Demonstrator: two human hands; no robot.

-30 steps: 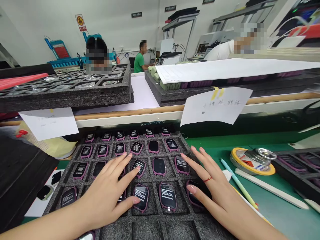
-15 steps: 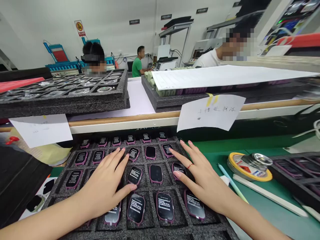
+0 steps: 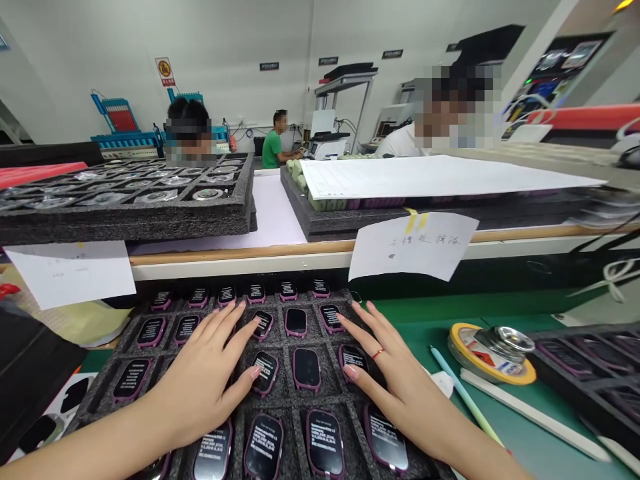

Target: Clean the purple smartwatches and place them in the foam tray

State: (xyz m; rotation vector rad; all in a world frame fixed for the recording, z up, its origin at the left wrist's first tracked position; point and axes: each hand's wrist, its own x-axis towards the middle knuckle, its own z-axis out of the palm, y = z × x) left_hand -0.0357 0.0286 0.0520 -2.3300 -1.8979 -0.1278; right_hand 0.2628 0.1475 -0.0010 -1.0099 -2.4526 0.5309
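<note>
Head camera: the fingers of the left hand point(image 3: 210, 370) lie spread and loose, grasping nothing, with the index fingertip and thumb tip each overlapping a purple-rimmed watch near the centre of the frame; whether they press or hover just above, I cannot tell. The fingers of the right hand point(image 3: 397, 377) are likewise fanned out and released, index fingertip and thumb over two watches right of centre, contact equally unclear. All these watches point(image 3: 306, 369) sit face up in the compartments of a black foam tray point(image 3: 293, 407) at the lower middle, many screens showing white text. Right of it, on the green worktop point(image 3: 560, 400), are a blue-green pen point(image 3: 463, 387), a flat white stick point(image 3: 535, 415) and a yellow-rimmed roll point(image 3: 475, 353); another dark tray point(image 3: 565, 383) stands at the right edge. Across the middle runs a shelf point(image 3: 320, 261) with two paper notes point(image 3: 413, 247) hanging from its edge. Beyond it, three people point(image 3: 271, 148) are visible in the upper frame.
</note>
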